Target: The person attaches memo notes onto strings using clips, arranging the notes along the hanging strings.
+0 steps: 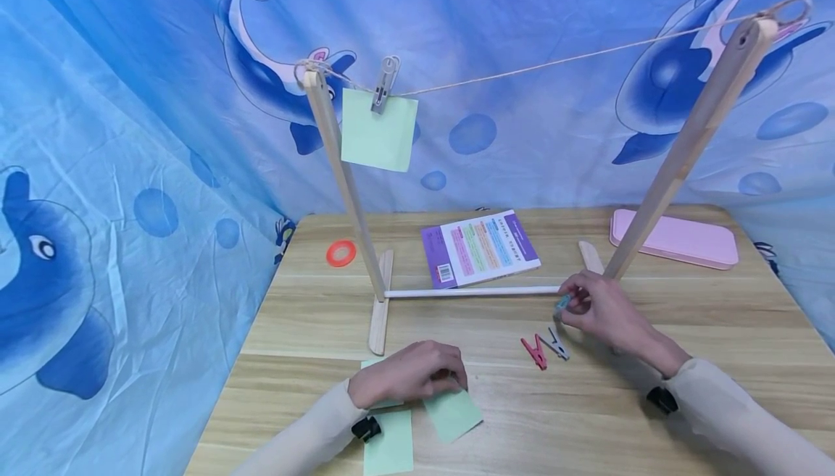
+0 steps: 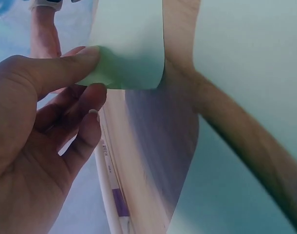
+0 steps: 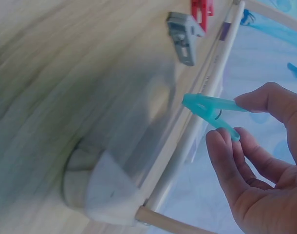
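Note:
My left hand (image 1: 417, 371) pinches a pale green paper square (image 1: 453, 415) by one edge between thumb and fingers, its near corner tilted over the table. Two more green paper squares (image 1: 388, 445) lie partly under my left wrist. In my right hand (image 1: 603, 311), thumb and fingertips hold a turquoise clothespin (image 3: 212, 109) by its two handles. Left of that hand, a red clothespin (image 1: 535, 353) and a grey clothespin (image 1: 554, 344) lie side by side on the wood. Above, a grey clothespin (image 1: 385, 85) fastens a green paper square (image 1: 378, 132) to a string (image 1: 561, 61).
The string spans two wooden posts (image 1: 691, 143), joined low down by a white rod (image 1: 476, 292). Behind the rod lies a purple and white booklet (image 1: 483, 248). A red-orange ring (image 1: 341, 253) is at the back left, a pink case (image 1: 678, 240) at the back right.

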### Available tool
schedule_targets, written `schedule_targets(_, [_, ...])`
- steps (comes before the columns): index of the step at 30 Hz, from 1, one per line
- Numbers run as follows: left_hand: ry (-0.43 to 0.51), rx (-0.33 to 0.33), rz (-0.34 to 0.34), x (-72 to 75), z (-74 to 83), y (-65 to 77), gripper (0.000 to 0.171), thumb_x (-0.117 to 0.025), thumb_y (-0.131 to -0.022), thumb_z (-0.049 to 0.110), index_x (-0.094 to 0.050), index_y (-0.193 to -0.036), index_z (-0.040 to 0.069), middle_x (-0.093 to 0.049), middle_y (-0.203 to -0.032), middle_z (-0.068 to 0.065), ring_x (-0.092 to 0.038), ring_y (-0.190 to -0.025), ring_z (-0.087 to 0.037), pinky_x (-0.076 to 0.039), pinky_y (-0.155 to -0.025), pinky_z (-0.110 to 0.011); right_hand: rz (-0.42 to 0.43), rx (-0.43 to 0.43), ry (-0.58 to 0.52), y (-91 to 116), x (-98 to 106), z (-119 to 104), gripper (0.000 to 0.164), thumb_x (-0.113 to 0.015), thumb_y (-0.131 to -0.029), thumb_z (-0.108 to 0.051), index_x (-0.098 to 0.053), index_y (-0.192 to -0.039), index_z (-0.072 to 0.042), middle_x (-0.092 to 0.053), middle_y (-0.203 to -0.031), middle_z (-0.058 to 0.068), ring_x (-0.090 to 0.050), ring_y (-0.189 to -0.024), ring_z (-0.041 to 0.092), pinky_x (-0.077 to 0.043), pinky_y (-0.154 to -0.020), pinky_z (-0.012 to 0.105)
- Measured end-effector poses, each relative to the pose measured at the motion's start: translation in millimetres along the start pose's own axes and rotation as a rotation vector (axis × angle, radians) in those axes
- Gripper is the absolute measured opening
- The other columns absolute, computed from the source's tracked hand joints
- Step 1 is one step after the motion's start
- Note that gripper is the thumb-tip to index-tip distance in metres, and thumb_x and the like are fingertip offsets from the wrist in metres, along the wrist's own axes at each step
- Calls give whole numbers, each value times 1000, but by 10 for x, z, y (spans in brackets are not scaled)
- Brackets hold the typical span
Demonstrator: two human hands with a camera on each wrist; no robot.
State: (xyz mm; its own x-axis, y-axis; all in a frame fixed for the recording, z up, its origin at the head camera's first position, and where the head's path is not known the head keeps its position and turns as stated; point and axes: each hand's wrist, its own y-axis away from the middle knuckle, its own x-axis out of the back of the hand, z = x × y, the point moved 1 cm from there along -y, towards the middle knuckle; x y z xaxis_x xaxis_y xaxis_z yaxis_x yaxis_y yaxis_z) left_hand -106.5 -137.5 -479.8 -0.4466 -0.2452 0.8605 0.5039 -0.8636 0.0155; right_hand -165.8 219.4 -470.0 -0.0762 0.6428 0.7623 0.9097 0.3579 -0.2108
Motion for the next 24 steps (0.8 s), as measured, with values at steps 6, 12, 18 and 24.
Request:
schedule_targets(6, [66,-9,40,54,-42,-2,9,-70,-100,15,-77,-106,16,-70,-96,9,-53,-82,9,-50,-76,-6,-8,14,-25,-49,39,-82,29,-85,-75,3,-70,-99,-5,-69,-94,7,-69,-82,16,-63,-72,25])
schedule_targets(12, [121,-14,91,123,-76,13,9,-70,-100,12,-76,-106,15,-71,-95,6,-56,-84,7,-55,-76,-11,2,47,-78,-103,81,-127,31,-82,-76,10,-68,-100,-3,-70,-97,10,-73,-88,23,-65,-76,30])
schedule_targets(18, [244,34,192,175,-83,3,8,-71,-100,13,-74,-106,17,-74,-102,6,-64,-94,4,-58,-84,-14,30,86,-98,-167,160,-207,33,-83,-76,10,-70,-104,-1,-72,-99,13,-74,-90,28,-66,-74,35])
schedule_targets(24, [384,57,293,189,-60,-27,10,-71,-98,8,-72,-107,14,-74,-102,0,-68,-93,-1,-61,-85,-20,44,114,-35,-249,166,-295,31,-86,-80,0,-73,-108,-4,-74,-103,9,-74,-90,23,-65,-76,35])
